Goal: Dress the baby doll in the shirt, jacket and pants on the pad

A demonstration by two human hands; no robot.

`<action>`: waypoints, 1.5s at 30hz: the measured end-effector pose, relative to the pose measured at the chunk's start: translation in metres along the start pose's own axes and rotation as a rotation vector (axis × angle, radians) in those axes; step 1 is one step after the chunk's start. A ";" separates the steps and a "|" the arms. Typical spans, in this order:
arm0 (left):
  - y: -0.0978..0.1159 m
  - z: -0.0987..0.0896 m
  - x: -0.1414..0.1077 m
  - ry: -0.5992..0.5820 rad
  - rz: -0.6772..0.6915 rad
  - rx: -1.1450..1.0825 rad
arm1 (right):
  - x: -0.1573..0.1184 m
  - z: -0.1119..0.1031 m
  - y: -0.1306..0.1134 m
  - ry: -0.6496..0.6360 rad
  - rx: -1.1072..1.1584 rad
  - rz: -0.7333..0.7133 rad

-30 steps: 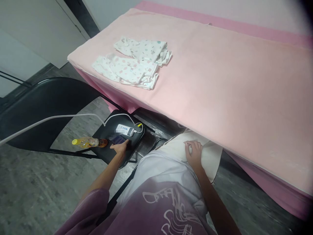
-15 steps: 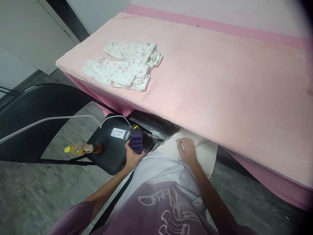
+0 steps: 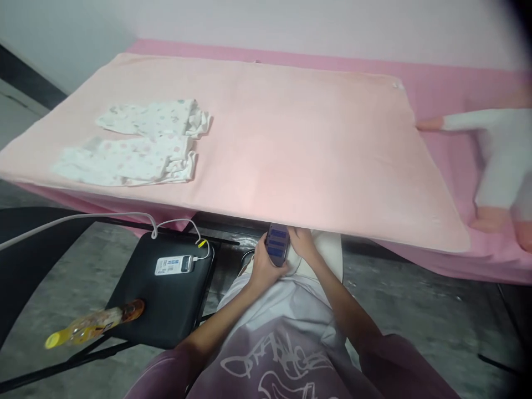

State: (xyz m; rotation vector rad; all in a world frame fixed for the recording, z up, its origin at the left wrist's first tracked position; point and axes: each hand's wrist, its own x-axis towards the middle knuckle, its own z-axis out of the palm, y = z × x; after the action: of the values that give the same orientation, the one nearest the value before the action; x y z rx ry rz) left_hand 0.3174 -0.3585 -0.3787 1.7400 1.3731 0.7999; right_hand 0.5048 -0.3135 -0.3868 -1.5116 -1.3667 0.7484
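My left hand [image 3: 266, 264] is closed round a dark phone [image 3: 277, 245] with blue bars on its screen, held over my lap below the table edge. Against the phone's upper right side lies my right hand [image 3: 302, 244]; its fingers are partly hidden by the table edge, so their grip does not show. Above, on the pink-covered table [image 3: 307, 138], two white printed baby garments lie flat at the left: one with pink marks [image 3: 133, 160], and one with greenish marks [image 3: 153, 117] behind it.
On a black folding chair [image 3: 166, 310] to my left are a white power bank [image 3: 173, 265] with a cable [image 3: 124, 214] and a tilted-looking yellow-capped bottle [image 3: 97, 324]. A baby doll in white clothing [image 3: 505, 149] lies at the table's right, blurred.
My view has swung right, bringing the doll into sight. The phone has moved from beside the chair to over my lap, and my right hand has come up to it.
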 end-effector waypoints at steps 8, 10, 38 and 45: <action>0.014 0.032 0.003 -0.029 0.054 0.135 | -0.008 -0.037 0.040 0.050 0.161 0.106; 0.013 0.032 0.005 -0.032 0.058 0.133 | -0.008 -0.041 0.044 0.056 0.187 0.115; 0.003 0.015 0.004 -0.077 0.141 0.181 | -0.007 -0.041 0.043 0.203 0.166 0.147; 0.005 0.018 0.005 -0.092 0.159 0.189 | -0.010 -0.047 0.041 0.221 0.184 0.175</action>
State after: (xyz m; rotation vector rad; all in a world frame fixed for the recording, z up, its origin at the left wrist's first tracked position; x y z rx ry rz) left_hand 0.3356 -0.3571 -0.3836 2.0278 1.2955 0.6823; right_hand 0.5614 -0.3323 -0.4081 -1.5296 -0.9852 0.7674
